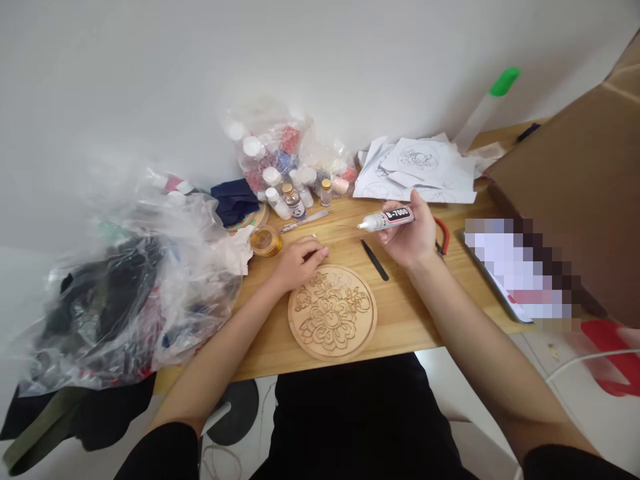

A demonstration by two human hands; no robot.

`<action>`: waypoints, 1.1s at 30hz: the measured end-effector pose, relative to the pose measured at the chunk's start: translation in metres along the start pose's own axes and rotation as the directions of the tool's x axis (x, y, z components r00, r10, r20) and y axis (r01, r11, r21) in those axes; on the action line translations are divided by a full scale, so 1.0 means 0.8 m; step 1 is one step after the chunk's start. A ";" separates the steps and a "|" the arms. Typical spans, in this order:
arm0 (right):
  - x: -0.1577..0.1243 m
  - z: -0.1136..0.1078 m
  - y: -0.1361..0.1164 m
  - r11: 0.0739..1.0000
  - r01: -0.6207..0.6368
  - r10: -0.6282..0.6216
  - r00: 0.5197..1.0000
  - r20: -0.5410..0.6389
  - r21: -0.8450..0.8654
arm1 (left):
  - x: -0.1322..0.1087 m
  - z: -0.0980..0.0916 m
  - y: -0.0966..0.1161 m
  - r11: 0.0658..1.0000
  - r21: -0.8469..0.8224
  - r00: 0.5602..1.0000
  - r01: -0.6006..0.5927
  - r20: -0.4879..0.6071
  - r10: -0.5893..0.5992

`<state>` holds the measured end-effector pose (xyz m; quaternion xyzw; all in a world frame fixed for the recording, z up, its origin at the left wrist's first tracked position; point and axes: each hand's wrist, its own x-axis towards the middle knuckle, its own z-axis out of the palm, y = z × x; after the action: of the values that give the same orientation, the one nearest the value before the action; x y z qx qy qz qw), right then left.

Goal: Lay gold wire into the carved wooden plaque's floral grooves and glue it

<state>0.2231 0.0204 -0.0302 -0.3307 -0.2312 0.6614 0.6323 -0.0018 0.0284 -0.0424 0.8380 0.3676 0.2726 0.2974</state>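
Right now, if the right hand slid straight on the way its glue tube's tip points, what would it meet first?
The right hand holds the glue tube with its tip toward the left. Along that line the metal-tipped tool lies first, then the small bottles, though depth is hard to judge.

your left hand lies palm down, fingers curled loosely inward with the tips pointing right. your right hand is raised a little, fingers wrapped closed in a grip (thumb on the near side), both forearms reaching forward, bare to the sleeves.
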 end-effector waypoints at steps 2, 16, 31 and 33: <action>-0.004 0.001 -0.002 0.995 0.000 0.004 0.999 0.040 -0.100 | 0.002 0.007 -0.006 0.998 -0.063 1.000 -0.010 -0.005 0.010; -0.021 0.030 0.014 0.857 0.136 -0.186 0.981 -0.053 -0.497 | -0.003 0.014 -0.020 0.966 -0.246 0.991 0.074 -0.091 -0.100; -0.015 0.011 0.017 0.832 -0.026 -0.015 0.997 -0.069 -0.555 | -0.002 0.012 -0.023 0.978 -0.210 1.000 0.009 0.023 -0.004; -0.014 0.010 0.020 0.834 -0.094 0.075 0.996 -0.056 -0.544 | -0.003 0.013 -0.026 0.980 -0.201 1.000 -0.006 0.029 0.012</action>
<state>0.2059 0.0086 -0.0345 -0.5174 -0.3850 0.5900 0.4858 -0.0052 0.0349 -0.0645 0.8092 0.3302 0.2971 0.3846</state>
